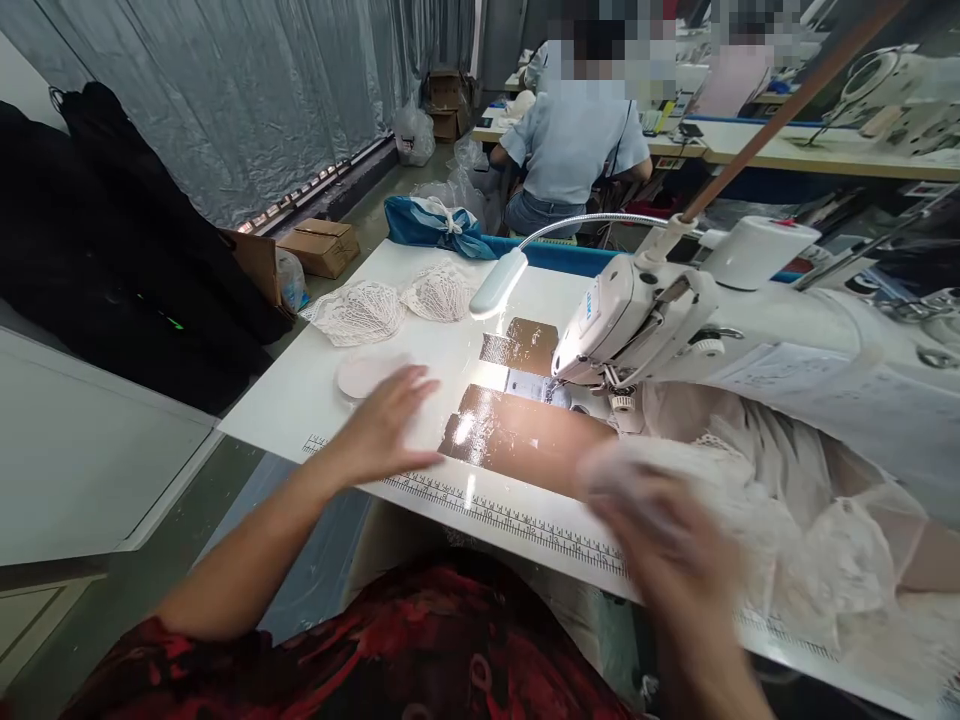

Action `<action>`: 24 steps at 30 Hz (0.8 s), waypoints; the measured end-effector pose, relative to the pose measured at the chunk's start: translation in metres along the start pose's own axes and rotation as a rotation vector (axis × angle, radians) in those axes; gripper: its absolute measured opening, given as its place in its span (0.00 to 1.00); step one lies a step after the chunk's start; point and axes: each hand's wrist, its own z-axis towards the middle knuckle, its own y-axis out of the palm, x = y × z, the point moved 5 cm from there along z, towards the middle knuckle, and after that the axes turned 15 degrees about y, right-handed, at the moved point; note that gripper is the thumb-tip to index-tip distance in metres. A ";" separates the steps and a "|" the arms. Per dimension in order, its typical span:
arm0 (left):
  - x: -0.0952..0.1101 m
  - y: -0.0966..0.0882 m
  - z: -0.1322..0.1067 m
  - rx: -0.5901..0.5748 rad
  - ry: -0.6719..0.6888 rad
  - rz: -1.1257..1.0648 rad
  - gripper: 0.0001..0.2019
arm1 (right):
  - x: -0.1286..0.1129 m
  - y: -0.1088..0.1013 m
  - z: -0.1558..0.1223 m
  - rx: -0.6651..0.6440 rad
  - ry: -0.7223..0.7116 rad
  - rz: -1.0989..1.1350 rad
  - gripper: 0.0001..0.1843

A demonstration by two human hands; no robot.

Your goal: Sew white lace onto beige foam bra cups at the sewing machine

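My left hand hovers over the white table, its fingers apart and nothing between them. Just beyond its fingertips lies a flat, pale pink oval pad, partly covered by the hand. Two cream lace cups rest farther back. My right hand is smeared by motion at the edge of a heap of white lace and mesh fabric. Whether its fingers grip any of that fabric cannot be made out. A white sewing machine stands beyond, its needle area above a metal plate.
A lit lamp on a bent neck hangs left of the machine head. Brown shiny sheeting and a printed ruler cover the table front. A blue cloth bundle sits at the far edge. A person sits at another table.
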 end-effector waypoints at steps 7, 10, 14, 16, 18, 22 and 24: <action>0.050 0.016 0.013 0.015 0.107 -0.344 0.16 | -0.044 0.017 -0.009 -0.084 -0.307 -0.025 0.09; 0.026 0.010 0.001 0.174 -0.118 -0.311 0.08 | -0.042 -0.009 -0.010 0.228 -0.343 -0.153 0.10; 0.052 0.031 -0.002 -0.051 -0.017 -1.095 0.20 | -0.021 0.003 0.002 0.077 -0.085 -0.160 0.02; 0.075 0.036 -0.002 -0.171 0.087 -1.382 0.31 | -0.008 0.028 0.004 -0.313 0.096 -0.004 0.05; 0.084 0.037 0.000 -0.187 0.104 -1.460 0.38 | -0.001 0.047 -0.002 -0.606 0.258 0.209 0.09; 0.064 0.036 0.003 0.035 -0.031 -1.201 0.38 | 0.003 0.057 -0.013 -0.758 0.397 0.454 0.11; 0.052 0.037 0.002 0.064 -0.094 -1.047 0.40 | 0.000 0.057 -0.016 -0.769 0.391 0.502 0.10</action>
